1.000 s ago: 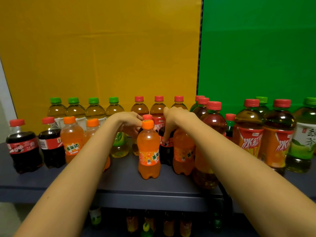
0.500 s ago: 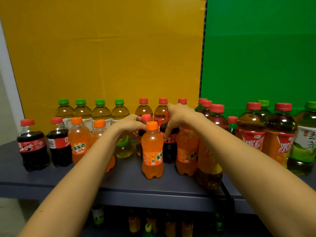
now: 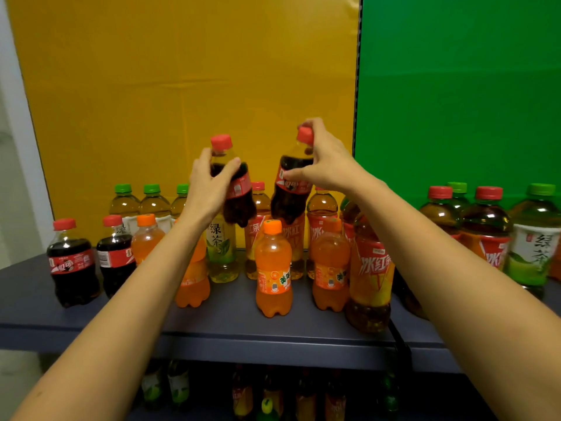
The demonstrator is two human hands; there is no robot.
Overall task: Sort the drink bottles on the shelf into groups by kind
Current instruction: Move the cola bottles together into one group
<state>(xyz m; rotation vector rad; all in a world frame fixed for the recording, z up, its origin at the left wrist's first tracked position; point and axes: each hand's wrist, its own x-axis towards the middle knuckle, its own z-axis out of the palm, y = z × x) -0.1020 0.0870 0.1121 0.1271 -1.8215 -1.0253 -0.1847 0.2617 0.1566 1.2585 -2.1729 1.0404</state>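
My left hand (image 3: 209, 186) grips a small cola bottle (image 3: 239, 199) with a red cap, held in the air above the shelf and tilted. My right hand (image 3: 324, 162) holds a second small cola bottle (image 3: 290, 202) by its neck and shoulder, also lifted and tilted. Two more cola bottles (image 3: 73, 265) stand at the shelf's left end. Small orange soda bottles (image 3: 273, 268) stand in the front middle. Green-capped green tea bottles (image 3: 151, 205) line the back left, and red-capped iced tea bottles (image 3: 372, 275) stand in the middle and right.
The dark grey shelf (image 3: 230, 326) has its front edge close to me. A yellow panel (image 3: 182, 86) and a green panel (image 3: 455, 86) back it. More green tea (image 3: 534, 241) and iced tea stand at the far right. A lower shelf holds several bottles (image 3: 243, 396).
Both hands gripped a cola bottle among the middle bottles and lifted them well above the shelf. The camera view shifted slightly right and up.
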